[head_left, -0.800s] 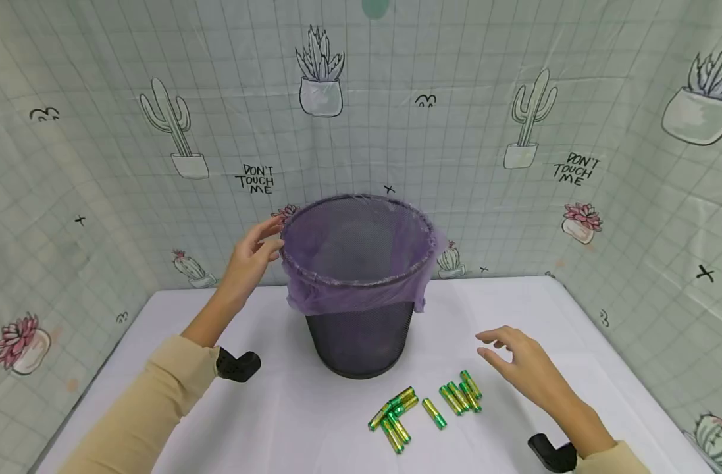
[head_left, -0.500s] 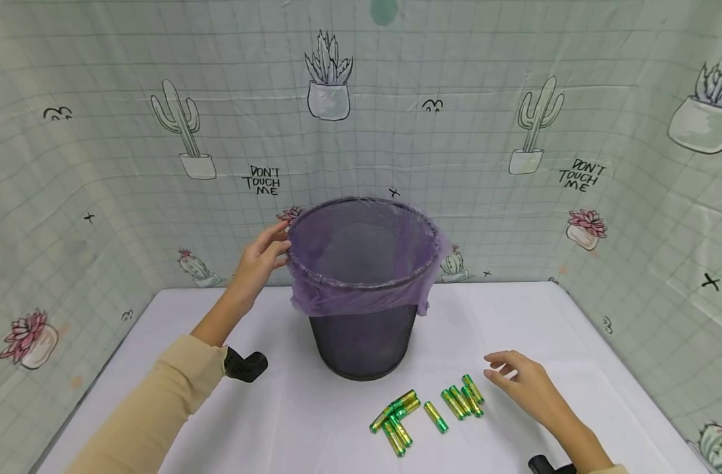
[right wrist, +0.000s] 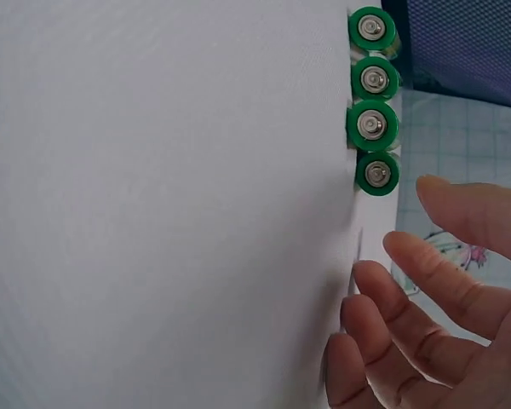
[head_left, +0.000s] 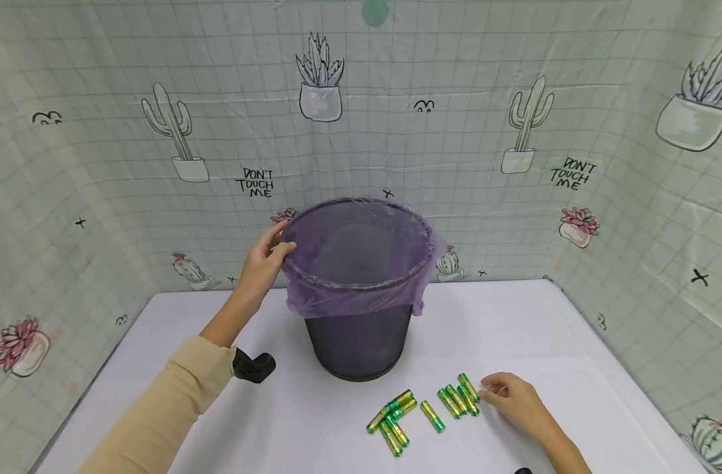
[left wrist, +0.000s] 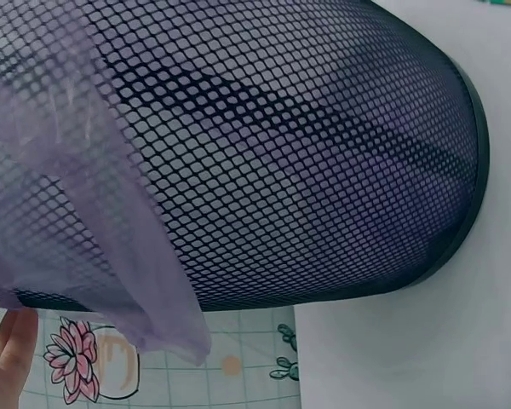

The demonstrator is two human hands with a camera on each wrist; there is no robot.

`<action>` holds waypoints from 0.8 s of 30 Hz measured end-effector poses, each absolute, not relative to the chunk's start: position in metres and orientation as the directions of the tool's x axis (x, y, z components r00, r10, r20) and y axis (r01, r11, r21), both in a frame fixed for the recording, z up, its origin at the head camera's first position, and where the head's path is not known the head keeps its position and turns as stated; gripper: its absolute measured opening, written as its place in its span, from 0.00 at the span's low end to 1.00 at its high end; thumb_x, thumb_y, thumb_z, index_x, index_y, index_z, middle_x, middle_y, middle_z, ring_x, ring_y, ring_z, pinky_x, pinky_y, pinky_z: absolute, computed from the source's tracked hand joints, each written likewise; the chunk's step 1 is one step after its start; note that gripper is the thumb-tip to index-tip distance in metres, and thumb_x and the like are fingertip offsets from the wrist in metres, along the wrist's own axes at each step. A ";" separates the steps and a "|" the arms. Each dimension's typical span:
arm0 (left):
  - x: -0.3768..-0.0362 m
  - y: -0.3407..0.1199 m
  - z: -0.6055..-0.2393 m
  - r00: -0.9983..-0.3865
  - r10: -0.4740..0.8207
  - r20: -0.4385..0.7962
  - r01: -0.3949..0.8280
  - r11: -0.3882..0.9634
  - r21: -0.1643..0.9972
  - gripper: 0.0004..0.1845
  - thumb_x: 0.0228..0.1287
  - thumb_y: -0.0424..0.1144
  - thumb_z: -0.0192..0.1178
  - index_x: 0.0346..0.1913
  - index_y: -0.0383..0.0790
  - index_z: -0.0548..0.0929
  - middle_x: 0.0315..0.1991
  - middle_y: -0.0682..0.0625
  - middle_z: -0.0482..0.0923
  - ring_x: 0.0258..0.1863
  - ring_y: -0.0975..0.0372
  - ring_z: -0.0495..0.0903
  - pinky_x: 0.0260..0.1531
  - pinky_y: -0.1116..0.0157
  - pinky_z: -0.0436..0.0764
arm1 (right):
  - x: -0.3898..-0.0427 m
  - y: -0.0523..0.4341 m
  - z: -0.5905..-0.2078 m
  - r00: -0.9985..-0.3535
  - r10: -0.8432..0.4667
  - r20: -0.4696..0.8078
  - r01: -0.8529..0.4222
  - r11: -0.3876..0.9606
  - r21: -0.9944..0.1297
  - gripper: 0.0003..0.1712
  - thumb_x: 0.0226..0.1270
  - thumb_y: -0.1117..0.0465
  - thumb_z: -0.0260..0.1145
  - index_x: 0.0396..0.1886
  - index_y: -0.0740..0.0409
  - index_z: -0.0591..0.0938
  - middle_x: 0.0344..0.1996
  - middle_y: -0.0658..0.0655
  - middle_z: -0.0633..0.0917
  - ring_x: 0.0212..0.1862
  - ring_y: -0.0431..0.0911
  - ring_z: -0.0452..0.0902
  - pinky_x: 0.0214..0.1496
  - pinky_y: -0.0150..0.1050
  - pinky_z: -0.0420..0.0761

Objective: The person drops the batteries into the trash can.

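A black mesh waste bin (head_left: 359, 329) lined with a purple bag (head_left: 355, 296) stands on the white table (head_left: 544, 329). My left hand (head_left: 267, 255) holds the bin's left rim, thumb laid over the bag's edge. The left wrist view shows the mesh wall (left wrist: 289, 162) close up, with only my palm (left wrist: 4, 358) at the corner. Several green and gold batteries (head_left: 458, 398) lie in front of the bin. My right hand (head_left: 503, 392) hovers just right of them, fingers loosely bent and holding nothing. In the right wrist view the fingers (right wrist: 426, 281) sit close to the battery ends (right wrist: 373, 123) without touching.
A second cluster of batteries (head_left: 393, 418) and a single one (head_left: 433, 416) lie left of the first group. A curtain printed with cacti (head_left: 171, 131) walls in the table at the back and both sides.
My right hand has come down and toward me, from above the table to beside the rightmost battery. My left hand has closed onto the bin's rim.
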State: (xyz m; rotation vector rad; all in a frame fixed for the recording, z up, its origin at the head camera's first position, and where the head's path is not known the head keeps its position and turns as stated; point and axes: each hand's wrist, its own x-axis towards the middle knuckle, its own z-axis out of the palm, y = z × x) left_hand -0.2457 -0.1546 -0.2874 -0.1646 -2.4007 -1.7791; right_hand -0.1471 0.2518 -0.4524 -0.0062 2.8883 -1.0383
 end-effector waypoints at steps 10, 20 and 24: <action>-0.246 -0.154 -0.290 -0.971 -0.020 0.238 0.221 0.302 0.927 0.29 0.65 0.38 0.45 0.70 0.50 0.60 0.61 0.43 0.68 0.41 0.65 0.68 0.41 0.70 0.68 | -0.150 0.244 -0.454 -0.997 -0.034 -0.069 0.015 0.792 -0.610 0.14 0.53 0.58 0.69 0.35 0.64 0.82 0.35 0.56 0.76 0.37 0.45 0.69 0.37 0.37 0.70; -0.245 -0.154 -0.293 -0.970 -0.014 0.242 0.229 0.272 0.935 0.29 0.65 0.38 0.45 0.70 0.47 0.60 0.61 0.43 0.67 0.46 0.62 0.69 0.42 0.71 0.68 | -0.146 0.243 -0.458 -0.996 -0.061 -0.071 -0.011 0.827 -0.562 0.12 0.51 0.58 0.70 0.31 0.60 0.79 0.38 0.57 0.75 0.41 0.48 0.69 0.42 0.45 0.73; -0.244 -0.153 -0.293 -0.970 -0.011 0.242 0.231 0.272 0.934 0.29 0.65 0.37 0.45 0.70 0.47 0.60 0.60 0.43 0.68 0.42 0.64 0.68 0.40 0.72 0.68 | -0.146 0.242 -0.458 -0.997 -0.045 -0.069 0.001 0.829 -0.559 0.10 0.53 0.60 0.69 0.30 0.60 0.80 0.37 0.56 0.75 0.39 0.47 0.69 0.41 0.43 0.73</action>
